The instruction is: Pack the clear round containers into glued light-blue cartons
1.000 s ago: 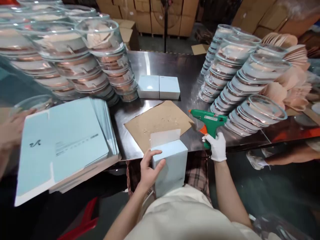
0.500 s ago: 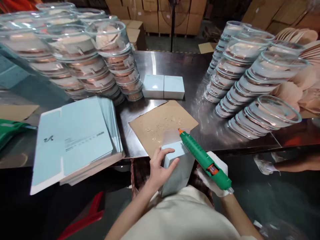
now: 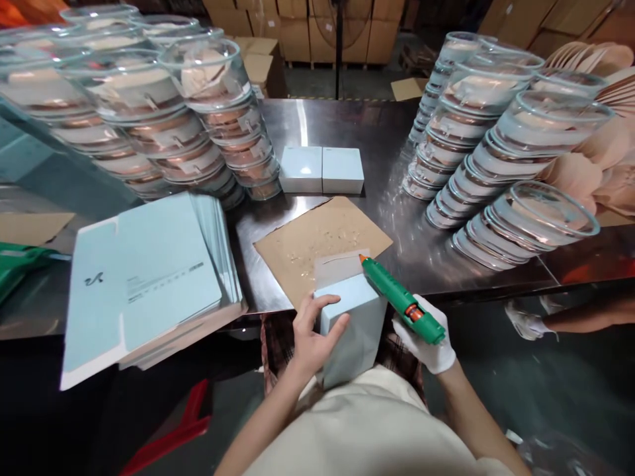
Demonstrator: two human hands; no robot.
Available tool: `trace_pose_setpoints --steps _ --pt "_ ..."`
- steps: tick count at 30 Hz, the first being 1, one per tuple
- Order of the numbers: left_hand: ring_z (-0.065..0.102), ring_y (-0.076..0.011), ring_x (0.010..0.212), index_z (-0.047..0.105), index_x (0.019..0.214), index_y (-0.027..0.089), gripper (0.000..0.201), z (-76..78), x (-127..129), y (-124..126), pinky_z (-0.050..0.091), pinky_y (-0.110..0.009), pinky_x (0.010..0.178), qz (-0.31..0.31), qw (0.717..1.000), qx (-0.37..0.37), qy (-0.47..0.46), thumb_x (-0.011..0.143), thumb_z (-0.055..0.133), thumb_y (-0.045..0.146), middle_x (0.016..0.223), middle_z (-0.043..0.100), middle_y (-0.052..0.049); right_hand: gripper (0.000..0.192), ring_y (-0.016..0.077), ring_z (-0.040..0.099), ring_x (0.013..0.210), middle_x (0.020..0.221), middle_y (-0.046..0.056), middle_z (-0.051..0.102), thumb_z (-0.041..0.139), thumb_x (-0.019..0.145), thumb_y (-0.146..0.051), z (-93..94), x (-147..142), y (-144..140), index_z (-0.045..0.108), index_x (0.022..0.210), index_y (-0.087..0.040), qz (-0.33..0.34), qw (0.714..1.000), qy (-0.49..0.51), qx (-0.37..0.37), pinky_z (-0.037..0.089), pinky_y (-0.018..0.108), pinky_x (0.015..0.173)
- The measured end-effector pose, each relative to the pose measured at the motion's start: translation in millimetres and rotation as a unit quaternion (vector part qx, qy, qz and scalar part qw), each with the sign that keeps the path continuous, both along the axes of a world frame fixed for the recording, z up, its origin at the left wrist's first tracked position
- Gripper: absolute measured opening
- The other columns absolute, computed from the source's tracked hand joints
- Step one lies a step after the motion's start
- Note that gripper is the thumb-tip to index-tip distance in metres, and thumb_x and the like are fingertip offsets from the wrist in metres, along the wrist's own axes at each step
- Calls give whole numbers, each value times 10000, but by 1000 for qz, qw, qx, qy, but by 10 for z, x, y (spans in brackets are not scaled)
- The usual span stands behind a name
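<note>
My bare left hand (image 3: 316, 330) grips a light-blue paper box (image 3: 358, 324) at its upper left corner, thumb and fingers bent round the edge. The box is tilted between my body and the table edge. Its pale end flap (image 3: 342, 266) sticks out over a brown cardboard sheet (image 3: 297, 241) spotted with dried glue. A thin line of glue runs along the flap. In a white glove, my right hand (image 3: 430, 340) holds a green glue gun (image 3: 399, 297), its orange tip at the right end of the flap. The gloved fingers are partly hidden behind the gun.
A stack of flat blue boxes (image 3: 149, 258) lies left, and two closed boxes (image 3: 321, 170) stand behind the cardboard. Stacked clear round tubs (image 3: 223, 112) rise at left, more clear tubs (image 3: 526, 205) at right. Another green tool (image 3: 20, 264) is at far left.
The glue gun's tip has moved right along the flap, and a glue line now shows there. My left hand still holds the box, shifted slightly in view.
</note>
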State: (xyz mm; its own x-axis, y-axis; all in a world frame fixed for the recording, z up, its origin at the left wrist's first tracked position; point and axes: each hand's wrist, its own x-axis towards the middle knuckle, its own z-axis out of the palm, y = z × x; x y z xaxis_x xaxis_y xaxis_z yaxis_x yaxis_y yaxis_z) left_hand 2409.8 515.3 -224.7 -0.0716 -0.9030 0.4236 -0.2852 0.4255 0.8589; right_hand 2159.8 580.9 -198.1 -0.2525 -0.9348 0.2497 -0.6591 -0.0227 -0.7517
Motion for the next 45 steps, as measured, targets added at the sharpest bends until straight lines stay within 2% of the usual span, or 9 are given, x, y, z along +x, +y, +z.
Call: trace_pose_setpoints --steps 10,15,18,21,26,33,37,42,45 --pt "670 -219 964 758 1022 232 289 -105 83 -50 507 -330 902 -11 992 72 101 904 786 494 996 734 -40 448 145 529 440 750 85 765 756 724 -607 -9 -306 -909 712 848 -179 -107 912 -355 177 438 295 419" --pt "672 -231 940 767 986 223 369 -99 120 -38 517 -338 882 -6 986 108 125 864 788 571 969 719 -47 452 288 733 745 694 148 742 679 849 -583 176 -602 -1085 664 639 -183 -161 941 -88 285 553 341 653" --pt "663 -223 884 770 979 220 406 -101 119 -37 517 -319 815 -14 980 127 155 838 795 601 932 693 -40 344 326 738 1008 915 136 800 723 833 -532 355 -512 -952 768 767 -197 -195 960 56 190 563 376 852" --pt "663 -218 850 767 970 221 428 -114 82 -37 514 -307 777 -44 973 138 178 816 810 618 918 694 -38 456 281 740 979 1049 95 809 798 776 -554 435 -148 -876 811 1068 -204 -57 979 -134 139 579 376 886" --pt "700 -275 1115 724 985 231 425 -163 8 -39 518 -373 989 -43 961 126 241 803 851 593 1112 715 -83 569 254 743 947 1029 78 800 909 705 -603 249 204 -900 790 1061 -175 114 904 -371 179 593 389 911" --pt "738 -279 1178 514 1337 338 587 -260 31 -127 560 -441 1015 -70 927 117 349 882 819 550 1089 709 -41 682 279 670 1229 1355 149 690 771 841 -744 270 -37 -737 685 1289 -237 402 900 -167 34 528 461 1061" --pt "730 -285 1155 734 974 227 358 -250 77 -135 558 -433 1015 -92 955 90 269 933 745 582 1093 690 -82 467 260 625 1279 1386 147 650 689 1000 -399 382 -12 -761 623 1435 -243 446 895 -13 5 511 460 1112" --pt "734 -287 1149 761 932 218 361 -193 27 -95 562 -454 1022 -99 958 100 252 982 684 568 1092 748 -108 364 245 612 1300 1375 128 639 645 1033 -378 356 -21 -872 687 1375 -263 493 870 5 -12 499 447 1139" --pt "753 -269 1092 744 915 217 353 -138 82 -101 566 -460 1027 -84 959 76 259 992 678 555 993 765 -84 490 270 586 1352 1446 136 600 730 976 -508 293 -93 -753 654 1406 -287 425 904 -51 20 486 474 1154"
